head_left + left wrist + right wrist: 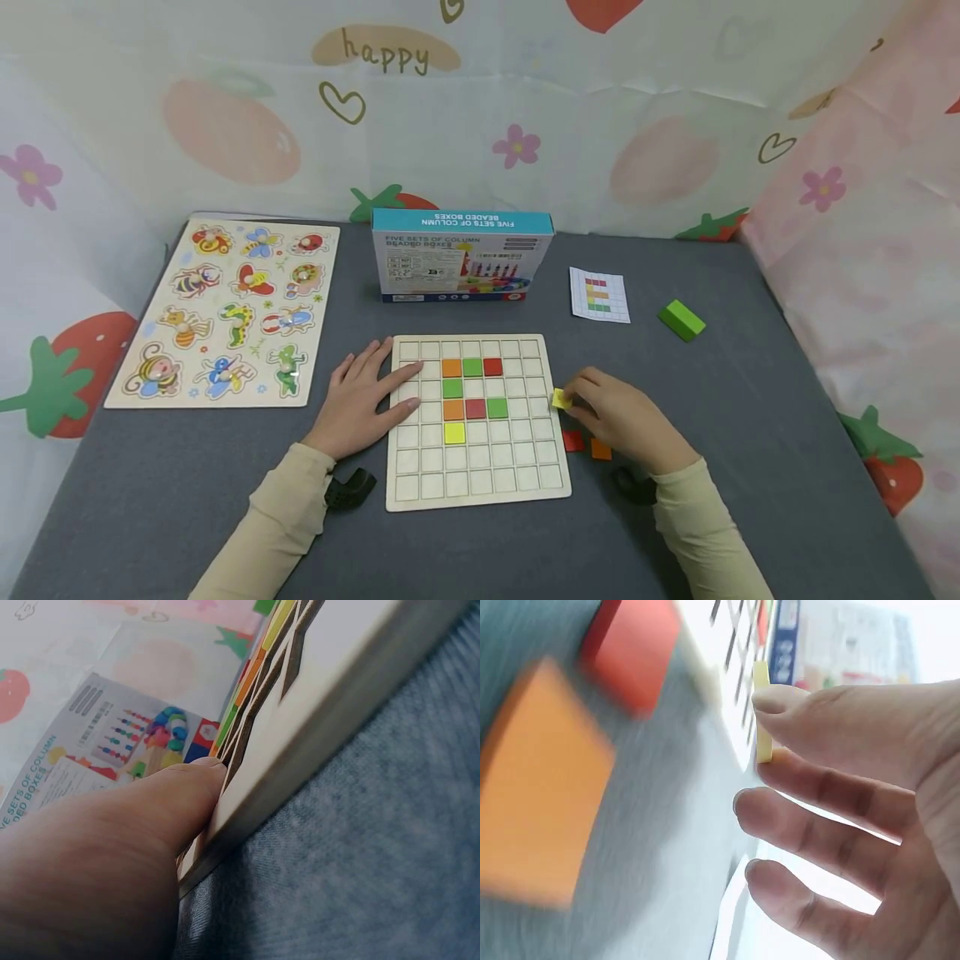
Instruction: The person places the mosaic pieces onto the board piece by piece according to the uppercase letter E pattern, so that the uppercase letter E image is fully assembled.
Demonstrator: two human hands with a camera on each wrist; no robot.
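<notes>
A pale wooden grid board lies on the dark table, with several orange, green, red and yellow square tiles set in its cells. My left hand rests on the board's left edge, fingers spread. In the left wrist view the thumb touches the board's rim. By the right edge, my right hand pinches a yellow tile between thumb and forefinger; the right wrist view shows this tile edge-on. Below that hand, a red tile and an orange tile lie on the table.
A small printed pattern card and a green block lie at the back right. Behind the board stands a toy box. An insect picture puzzle board lies at the left. Printed cloth hangs behind the table.
</notes>
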